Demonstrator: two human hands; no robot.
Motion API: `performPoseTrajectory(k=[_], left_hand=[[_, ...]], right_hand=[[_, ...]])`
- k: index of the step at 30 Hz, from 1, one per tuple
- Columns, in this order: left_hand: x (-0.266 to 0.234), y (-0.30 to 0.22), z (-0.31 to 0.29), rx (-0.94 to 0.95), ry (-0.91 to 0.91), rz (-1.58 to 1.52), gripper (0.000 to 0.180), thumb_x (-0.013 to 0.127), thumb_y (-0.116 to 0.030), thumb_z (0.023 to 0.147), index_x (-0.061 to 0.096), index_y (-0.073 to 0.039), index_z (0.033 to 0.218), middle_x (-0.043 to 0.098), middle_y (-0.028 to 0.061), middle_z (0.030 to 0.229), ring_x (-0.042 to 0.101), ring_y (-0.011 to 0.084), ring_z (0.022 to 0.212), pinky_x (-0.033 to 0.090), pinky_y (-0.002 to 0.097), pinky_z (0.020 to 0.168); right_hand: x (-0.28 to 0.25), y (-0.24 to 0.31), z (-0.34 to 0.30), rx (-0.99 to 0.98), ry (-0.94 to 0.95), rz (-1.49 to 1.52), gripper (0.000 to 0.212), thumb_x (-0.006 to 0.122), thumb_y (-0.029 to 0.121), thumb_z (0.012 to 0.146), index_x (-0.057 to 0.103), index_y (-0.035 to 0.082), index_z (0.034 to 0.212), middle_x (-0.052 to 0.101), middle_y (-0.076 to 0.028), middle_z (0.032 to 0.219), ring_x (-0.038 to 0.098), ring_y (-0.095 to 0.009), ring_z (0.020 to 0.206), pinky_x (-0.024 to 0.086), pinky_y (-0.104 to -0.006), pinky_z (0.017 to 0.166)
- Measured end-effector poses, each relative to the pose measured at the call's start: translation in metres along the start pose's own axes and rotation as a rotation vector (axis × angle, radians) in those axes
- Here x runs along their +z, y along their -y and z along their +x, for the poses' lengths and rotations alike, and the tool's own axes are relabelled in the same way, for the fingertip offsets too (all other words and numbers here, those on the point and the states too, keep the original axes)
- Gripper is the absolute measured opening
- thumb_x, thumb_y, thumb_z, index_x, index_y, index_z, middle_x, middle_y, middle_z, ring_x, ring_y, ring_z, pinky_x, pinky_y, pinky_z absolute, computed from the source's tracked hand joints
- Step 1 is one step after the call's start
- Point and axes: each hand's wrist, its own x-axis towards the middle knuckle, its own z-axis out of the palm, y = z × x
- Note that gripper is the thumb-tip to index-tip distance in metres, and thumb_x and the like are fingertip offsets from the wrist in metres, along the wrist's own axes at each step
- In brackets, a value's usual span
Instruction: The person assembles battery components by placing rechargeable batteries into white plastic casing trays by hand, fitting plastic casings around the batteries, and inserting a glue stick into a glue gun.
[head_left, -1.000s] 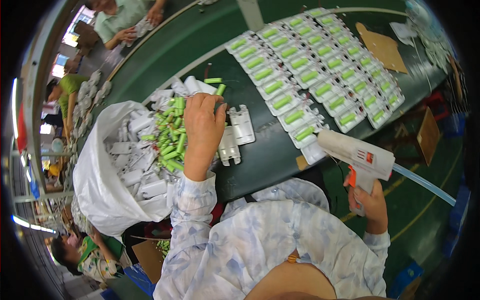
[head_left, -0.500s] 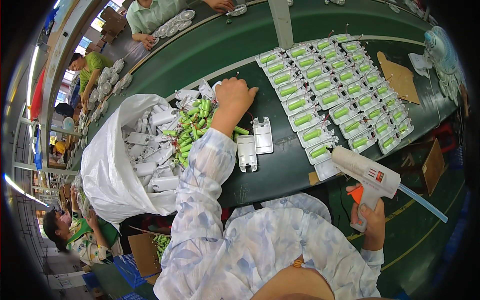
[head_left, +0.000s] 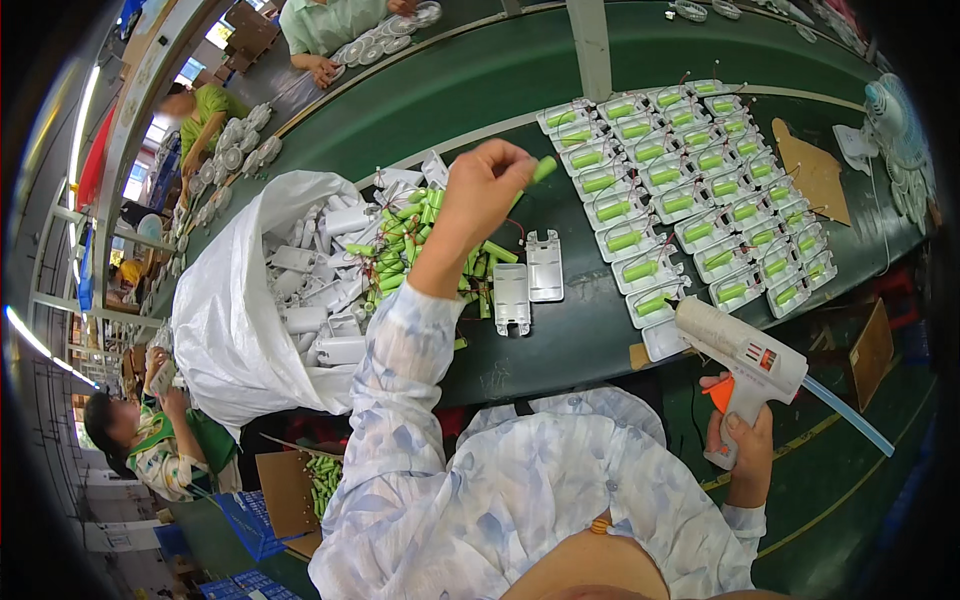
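Green workbench (head_left: 520, 100) carries rows of white trays with green cells (head_left: 690, 190), white sack of plastic parts (head_left: 250, 300) at left. Right hand (head_left: 740, 440) closed around white glue gun (head_left: 735, 350) off bench's near edge. Left hand (head_left: 485, 190) raised over loose cell pile (head_left: 420, 240), fingers pinching one green cell (head_left: 543, 168). Two empty white holders (head_left: 528, 282) just beside pile.

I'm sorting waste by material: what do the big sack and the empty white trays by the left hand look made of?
The sack looks like thin white plastic film or woven plastic: it crumples and shines softly. The two empty trays look like rigid moulded plastic, matt white with crisp edges; I can't be sure.
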Motion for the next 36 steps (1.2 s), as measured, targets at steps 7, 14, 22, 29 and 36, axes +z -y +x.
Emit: performPoseTrajectory(k=[7,14,22,29,36], left_hand=[[0.004,-0.005,-0.110,-0.042,0.234,0.035,0.004,0.068,-0.005,0.089,0.068,-0.001,0.088,0.065,0.0011,0.081,0.059,0.0081,0.074,0.049,0.0245,0.065],[0.039,0.033,-0.166,0.288,0.240,0.325,0.012,0.073,-0.007,0.078,0.063,-0.003,0.085,0.061,0.0117,0.082,0.063,0.0299,0.074,0.051,0.0383,0.063],[0.069,0.027,-0.160,0.526,0.168,0.587,0.029,0.075,-0.013,0.072,0.064,-0.012,0.099,0.055,0.0048,0.088,0.059,0.0246,0.081,0.051,0.0379,0.063],[0.083,0.040,-0.150,0.652,0.179,0.599,0.011,0.068,-0.011,0.073,0.060,-0.010,0.081,0.052,0.0064,0.080,0.058,0.0251,0.073,0.050,0.0373,0.059],[0.057,0.030,-0.137,0.550,0.218,0.627,0.012,0.065,-0.002,0.079,0.068,-0.006,0.090,0.064,0.0116,0.084,0.064,0.0313,0.078,0.053,0.0412,0.066]], right_hand=[[0.001,-0.002,-0.003,-0.014,0.011,0.015,0.064,0.067,0.026,0.082,0.044,-0.008,0.132,0.060,-0.026,0.124,0.054,-0.015,0.051,0.045,-0.0265,0.045],[0.004,-0.001,-0.010,-0.018,-0.033,-0.006,0.064,0.067,0.025,0.082,0.043,-0.008,0.132,0.060,-0.026,0.125,0.055,-0.015,0.050,0.045,-0.0258,0.045],[-0.001,-0.004,-0.017,-0.028,-0.035,-0.028,0.063,0.066,0.025,0.083,0.043,-0.008,0.132,0.061,-0.024,0.121,0.054,-0.015,0.050,0.044,-0.0254,0.045],[-0.003,0.005,-0.040,-0.015,-0.093,-0.080,0.063,0.066,0.028,0.084,0.043,-0.007,0.132,0.063,-0.022,0.117,0.054,-0.014,0.050,0.042,-0.0244,0.044],[0.007,0.026,-0.034,0.063,-0.030,-0.207,0.041,0.062,0.022,0.090,0.057,-0.003,0.123,0.061,-0.005,0.076,0.055,-0.011,0.057,0.042,-0.0246,0.051]])
